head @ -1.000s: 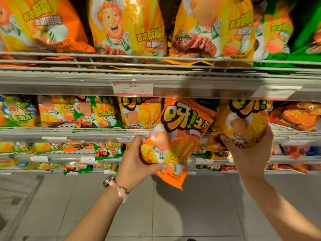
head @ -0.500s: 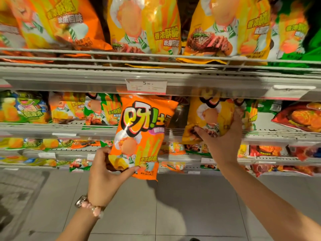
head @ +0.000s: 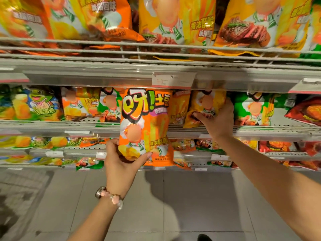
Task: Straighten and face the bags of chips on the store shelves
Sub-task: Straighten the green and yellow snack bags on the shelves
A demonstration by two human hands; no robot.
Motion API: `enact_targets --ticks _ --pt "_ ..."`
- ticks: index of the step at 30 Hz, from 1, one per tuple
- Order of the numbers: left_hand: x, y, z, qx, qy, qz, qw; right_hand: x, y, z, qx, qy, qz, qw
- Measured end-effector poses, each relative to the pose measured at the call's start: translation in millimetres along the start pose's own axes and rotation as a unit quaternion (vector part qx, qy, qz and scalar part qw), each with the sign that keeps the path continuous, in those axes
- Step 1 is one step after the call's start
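Observation:
My left hand grips the bottom of an orange chip bag, held upright in front of the second shelf, its printed face toward me. To its right, my right hand clasps a yellow chip bag that stands on the second shelf, fingers round its lower right side. Another yellow-orange bag stands between the two.
Large orange and yellow bags fill the top wire shelf. Green and orange bags and a red bag flank my hands on the second shelf. A price label hangs above. Lower shelves hold more bags; grey floor tiles lie below.
My left hand turned the orange bag from tilted to upright and raised it toward the second shelf. My right hand pushed the yellow bag back onto that shelf.

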State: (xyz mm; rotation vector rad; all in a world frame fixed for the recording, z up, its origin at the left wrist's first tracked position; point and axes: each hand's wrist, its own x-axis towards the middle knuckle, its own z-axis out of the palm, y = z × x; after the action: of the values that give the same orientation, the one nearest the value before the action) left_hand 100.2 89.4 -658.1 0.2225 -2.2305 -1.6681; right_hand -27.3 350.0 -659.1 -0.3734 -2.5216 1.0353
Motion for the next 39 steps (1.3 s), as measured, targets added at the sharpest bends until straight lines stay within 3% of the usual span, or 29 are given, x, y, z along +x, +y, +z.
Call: enact_targets --ticks 6,9,11,14,16,21,24,28,32,39 --pt "6.9 0.0 -4.5 -0.013 -0.020 0.001 1.000 -0.7 -1.9 -4.8 -0.051 -0.026 0.050 0.997" --pt "8.0 -2.8 -5.1 -0.013 -0.035 -0.003 0.999 -37.2 -22.3 -15.2 0.039 0.016 -0.060 0.997" --pt "9.6 -6.9 -4.5 -0.022 -0.043 -0.015 0.999 -75.6 -46.4 -16.4 0.145 -0.076 -0.090 0.982" --pt "12.4 -13.0 -4.8 -0.021 -0.047 -0.017 0.999 -108.6 -84.2 -11.8 0.219 -0.288 0.049 0.931" --pt "13.1 -14.8 -6.7 -0.021 -0.049 -0.016 0.998 -109.7 -97.4 -6.5 0.251 -0.334 0.115 0.901" --pt "18.5 -8.2 -19.0 -0.053 -0.110 -0.026 0.992 -105.0 -100.9 5.4 0.256 -0.308 0.147 0.904" --pt "42.3 -8.3 -39.1 -0.087 -0.074 -0.024 0.993 -105.9 -90.5 4.8 0.279 -0.298 0.167 0.898" --pt "103.3 -20.2 -48.7 0.014 0.021 -0.032 0.999 -111.3 -75.9 1.5 0.298 -0.286 0.162 0.896" --pt "156.2 -43.2 -41.8 0.154 -0.005 -0.055 0.987 -110.3 -70.7 -4.5 0.304 -0.262 0.143 0.905" --pt "175.2 -39.1 -26.6 0.189 -0.059 -0.126 0.972 -106.2 -73.6 -13.0 0.307 -0.263 0.134 0.905"
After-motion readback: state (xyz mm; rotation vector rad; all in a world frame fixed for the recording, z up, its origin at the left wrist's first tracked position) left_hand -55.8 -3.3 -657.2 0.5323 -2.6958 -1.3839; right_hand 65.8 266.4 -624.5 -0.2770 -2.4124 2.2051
